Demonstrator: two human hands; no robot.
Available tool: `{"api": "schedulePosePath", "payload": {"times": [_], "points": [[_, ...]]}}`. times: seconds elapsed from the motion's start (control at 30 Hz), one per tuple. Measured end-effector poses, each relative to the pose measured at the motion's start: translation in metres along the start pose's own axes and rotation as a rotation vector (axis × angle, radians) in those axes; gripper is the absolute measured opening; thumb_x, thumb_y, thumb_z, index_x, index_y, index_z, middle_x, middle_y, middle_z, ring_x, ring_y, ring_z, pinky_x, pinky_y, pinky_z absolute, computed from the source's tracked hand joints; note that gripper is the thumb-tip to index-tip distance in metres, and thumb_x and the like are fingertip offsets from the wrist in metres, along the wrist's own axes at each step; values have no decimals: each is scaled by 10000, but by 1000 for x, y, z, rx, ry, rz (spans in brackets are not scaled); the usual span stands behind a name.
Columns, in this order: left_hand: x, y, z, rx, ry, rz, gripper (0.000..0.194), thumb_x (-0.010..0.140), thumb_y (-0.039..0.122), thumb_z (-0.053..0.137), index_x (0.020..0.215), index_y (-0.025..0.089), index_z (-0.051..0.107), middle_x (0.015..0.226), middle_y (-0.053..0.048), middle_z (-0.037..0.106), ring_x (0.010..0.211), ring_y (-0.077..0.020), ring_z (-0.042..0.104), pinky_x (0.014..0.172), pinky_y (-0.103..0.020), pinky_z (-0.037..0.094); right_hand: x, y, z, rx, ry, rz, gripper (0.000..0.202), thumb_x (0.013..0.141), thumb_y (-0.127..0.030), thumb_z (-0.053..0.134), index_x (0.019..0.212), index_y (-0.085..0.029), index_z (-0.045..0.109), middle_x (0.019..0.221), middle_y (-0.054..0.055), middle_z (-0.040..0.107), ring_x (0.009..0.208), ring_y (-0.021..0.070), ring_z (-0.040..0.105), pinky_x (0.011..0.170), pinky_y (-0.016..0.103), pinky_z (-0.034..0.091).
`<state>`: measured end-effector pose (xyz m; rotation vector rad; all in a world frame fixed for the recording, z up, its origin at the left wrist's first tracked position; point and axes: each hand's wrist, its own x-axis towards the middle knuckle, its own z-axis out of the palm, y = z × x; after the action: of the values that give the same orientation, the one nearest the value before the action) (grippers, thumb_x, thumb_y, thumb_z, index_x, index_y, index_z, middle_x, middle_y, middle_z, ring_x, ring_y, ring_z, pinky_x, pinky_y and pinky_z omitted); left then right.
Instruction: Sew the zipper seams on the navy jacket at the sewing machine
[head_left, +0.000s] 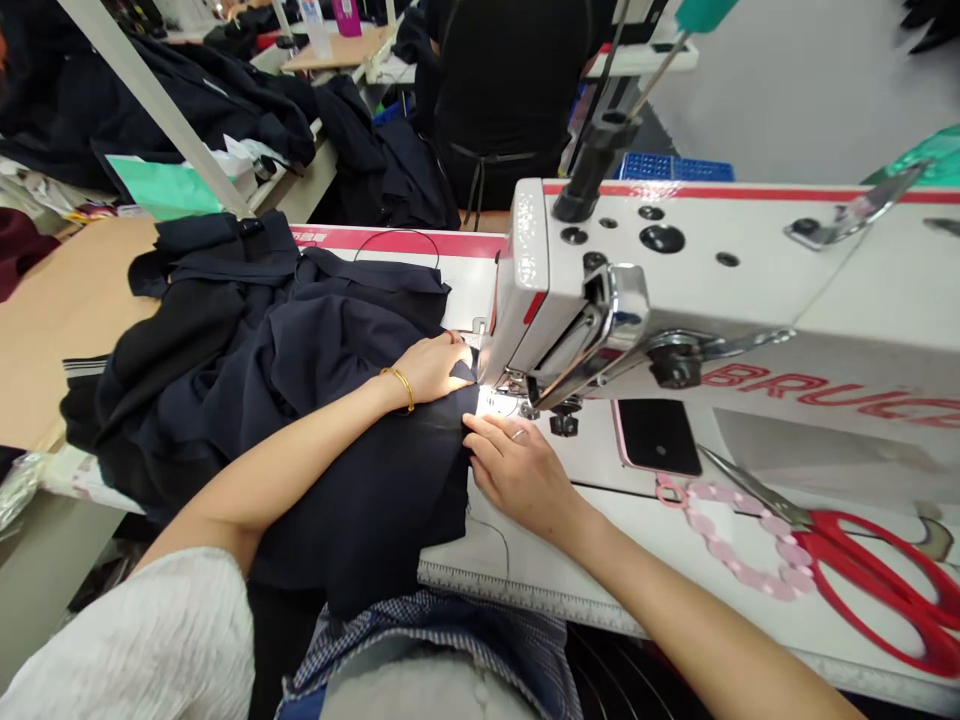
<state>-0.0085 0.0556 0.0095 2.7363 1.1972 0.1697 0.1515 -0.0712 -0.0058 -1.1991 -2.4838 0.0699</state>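
Navy fabric (375, 490) lies bunched left of the presser foot (514, 382) on the sewing machine (750, 290), right edge running toward the person | left hand (429, 368) (gold bangle (406, 389) at wrist), nearer the foot, pinches a fold | right hand (519, 468) touches the edge, grasp unclear

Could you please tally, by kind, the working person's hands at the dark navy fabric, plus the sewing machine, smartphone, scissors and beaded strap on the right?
Hands: 2 (left hand, right hand), both at the dark navy fabric
Sewing machine: 1
Smartphone: 1
Red-handled scissors: 1
Pink beaded strap: 1
Total: 6
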Motion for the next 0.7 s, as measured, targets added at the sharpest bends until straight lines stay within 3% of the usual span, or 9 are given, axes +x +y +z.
{"api": "schedulePosePath", "payload": {"times": [0.13,0.4,0.7], "points": [[2,2,5,-7,-4,-46,204,776,320,529,857,144,594,857,-85,602,846,-228,580,697,-297,457,1,1,-2,3,4,3,147,833,-160,441,895,-166,574,1130,39,582,1023,177,496,822,311,368],[20,24,-5,41,-23,-91,128,752,156,477,668,142,573,696,-75,601,701,-224,589,627,-320,466,-6,11,-8,-50,10,61,121,822,-162,447,847,-183,564,1114,28,590,963,183,526,748,314,372],[25,18,-3,18,9,-82,111,765,151,460,756,141,570,672,-55,598,660,-200,576,640,-316,479,-7,17,-9,-50,4,103,134,821,-152,445,870,-190,564,1152,33,568,933,175,540,821,317,362]]}}
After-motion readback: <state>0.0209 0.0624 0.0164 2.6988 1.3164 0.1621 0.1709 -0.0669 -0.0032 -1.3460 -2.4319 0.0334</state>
